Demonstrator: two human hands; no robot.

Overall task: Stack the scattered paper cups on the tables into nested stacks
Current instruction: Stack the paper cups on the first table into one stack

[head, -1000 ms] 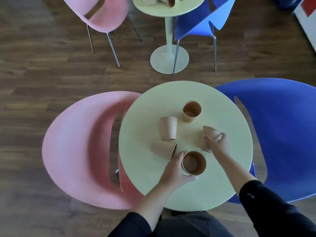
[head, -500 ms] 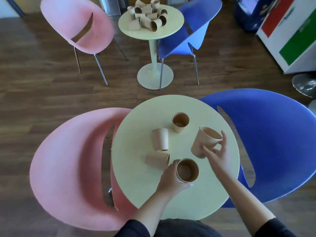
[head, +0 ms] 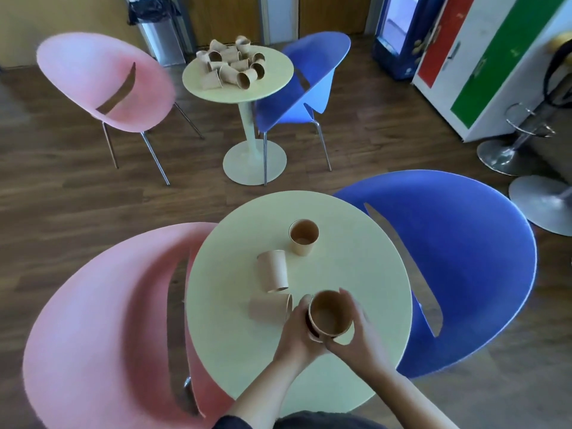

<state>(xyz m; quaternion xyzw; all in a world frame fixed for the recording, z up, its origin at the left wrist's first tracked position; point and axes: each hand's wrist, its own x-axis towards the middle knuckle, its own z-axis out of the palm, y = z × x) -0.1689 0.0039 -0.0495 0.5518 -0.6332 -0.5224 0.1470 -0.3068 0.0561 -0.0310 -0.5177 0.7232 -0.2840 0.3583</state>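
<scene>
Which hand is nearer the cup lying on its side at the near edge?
Left. The left hand sits right beside the tipped cup; the right hand is beyond the held cup.

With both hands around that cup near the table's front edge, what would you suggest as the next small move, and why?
Probably keep the held cup in the left hand and send the right hand to the upright cup farther back. Its mouth faces up, so it could nest without turning, unlike the two cups lying on their sides.
</scene>
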